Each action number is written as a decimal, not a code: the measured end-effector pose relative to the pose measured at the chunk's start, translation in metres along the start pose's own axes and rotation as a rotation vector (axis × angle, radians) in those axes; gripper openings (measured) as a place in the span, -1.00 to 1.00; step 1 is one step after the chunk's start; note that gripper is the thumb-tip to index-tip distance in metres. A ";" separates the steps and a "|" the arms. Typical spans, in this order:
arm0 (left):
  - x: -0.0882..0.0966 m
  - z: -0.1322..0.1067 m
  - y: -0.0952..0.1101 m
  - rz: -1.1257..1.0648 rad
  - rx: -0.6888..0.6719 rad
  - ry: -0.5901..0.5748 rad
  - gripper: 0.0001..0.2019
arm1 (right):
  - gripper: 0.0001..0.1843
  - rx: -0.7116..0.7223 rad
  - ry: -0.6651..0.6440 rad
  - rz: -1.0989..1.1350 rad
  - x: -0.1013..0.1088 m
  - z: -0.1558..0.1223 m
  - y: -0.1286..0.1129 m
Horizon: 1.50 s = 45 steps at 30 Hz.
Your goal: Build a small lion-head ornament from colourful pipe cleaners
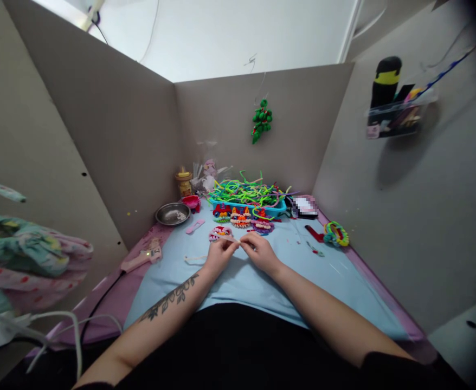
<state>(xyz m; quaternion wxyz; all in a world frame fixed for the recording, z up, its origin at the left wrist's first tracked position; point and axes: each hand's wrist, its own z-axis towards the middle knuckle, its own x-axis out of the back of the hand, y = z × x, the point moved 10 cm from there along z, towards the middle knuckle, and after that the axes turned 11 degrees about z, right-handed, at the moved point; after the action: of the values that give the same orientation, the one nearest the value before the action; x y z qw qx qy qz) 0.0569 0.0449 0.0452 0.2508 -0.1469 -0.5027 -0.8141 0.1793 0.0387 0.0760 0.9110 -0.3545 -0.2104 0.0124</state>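
Observation:
My left hand [220, 254] and my right hand [259, 252] meet over the middle of the blue cloth, fingertips almost touching. Both are closed in a pinch on a thin, pale pipe cleaner [226, 238], which sticks out to the left above my left fingers. Just behind it lies a pink and red pipe-cleaner figure [217, 233]. A cream pipe cleaner [195, 259], bent at one end, rests left of my left hand. Farther back, finished-looking fuzzy figures [240, 218] stand in a row before a blue tray [281, 208] heaped with green and multicoloured pipe cleaners [246, 190].
At the left are a pink hot glue gun [142, 259] with a black cord, a metal bowl [173, 214] and a pink clip-like piece [195, 226]. Yellow-green rings [337, 234] lie right. Grey panels [217, 124] enclose three sides; a bin [396, 120] hangs on the right one.

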 end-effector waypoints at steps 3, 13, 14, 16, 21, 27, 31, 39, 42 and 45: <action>-0.001 -0.001 0.000 -0.014 0.034 -0.020 -0.71 | -0.86 0.007 0.009 -0.021 0.001 0.000 -0.001; -0.005 -0.001 0.002 -0.092 0.047 -0.077 -0.70 | -0.84 0.051 -0.008 -0.155 -0.002 -0.004 -0.007; -0.006 -0.001 0.002 -0.098 0.040 -0.083 -0.70 | -0.85 0.046 -0.002 -0.157 -0.001 -0.004 -0.007; -0.008 -0.001 0.002 -0.094 0.011 -0.086 -0.71 | -0.87 0.031 0.009 -0.138 0.000 -0.004 -0.006; -0.006 -0.001 0.008 -0.016 -0.062 -0.047 -0.74 | -0.88 -0.003 0.015 -0.046 0.001 -0.002 -0.003; -0.003 -0.004 0.017 0.096 -0.144 -0.026 -0.80 | -0.82 -0.067 -0.012 0.008 -0.003 0.000 0.008; -0.002 -0.005 0.019 0.131 -0.184 -0.003 -0.84 | -0.80 -0.077 -0.018 0.041 -0.002 0.000 0.010; 0.002 -0.004 0.024 0.031 -0.202 0.027 -0.91 | -0.73 -0.156 0.010 0.093 0.001 0.001 0.020; 0.005 -0.005 0.025 0.049 -0.222 0.055 -0.91 | -0.72 -0.182 -0.023 0.136 -0.003 0.000 0.023; 0.007 -0.005 0.024 0.059 -0.230 0.064 -0.90 | -0.75 -0.201 -0.052 0.183 -0.007 -0.001 0.024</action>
<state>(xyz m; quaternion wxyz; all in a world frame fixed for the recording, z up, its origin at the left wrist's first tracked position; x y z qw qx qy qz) 0.0649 0.0294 0.0640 0.2721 -0.1633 -0.3930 -0.8630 0.1765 0.0544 0.0569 0.8603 -0.4610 -0.2008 0.0837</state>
